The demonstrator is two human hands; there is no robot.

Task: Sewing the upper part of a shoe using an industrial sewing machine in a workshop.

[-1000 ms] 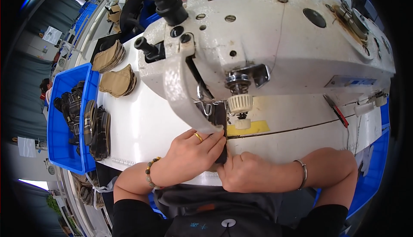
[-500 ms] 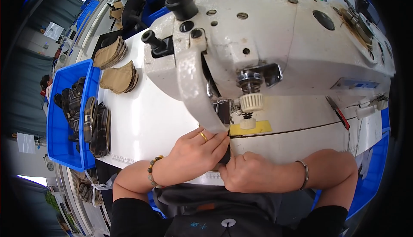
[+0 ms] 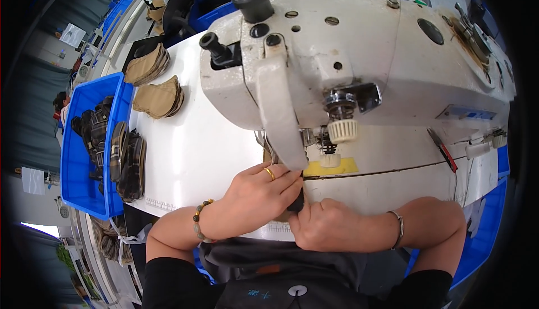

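Note:
A white sewing machine (image 3: pixel 404 79) spans the upper view, with a pale lever arm (image 3: pixel 275 101) hanging over the work. My left hand (image 3: pixel 258 199) has its fingers pressed together on a dark fabric piece (image 3: pixel 297 202), largely hidden beneath them and the lever. My right hand (image 3: pixel 323 225) is curled, pinching the near end of that piece at the table's front edge. A yellow plate (image 3: pixel 342 166) shows to the right of the sewing area.
A blue bin (image 3: pixel 67 163) of dark plaid pieces stands left on the white table (image 3: pixel 196 157), beside stacked tan pieces (image 3: pixel 154 98) and plaid ones (image 3: pixel 132 168). A red-handled tool (image 3: pixel 446 157) lies right. Another person (image 3: pixel 63 106) sits at far left.
The machine, lever and both my hands appear a little farther right in the picture, as the view has shifted. Lighter material now shows near the needle. My grip looks the same.

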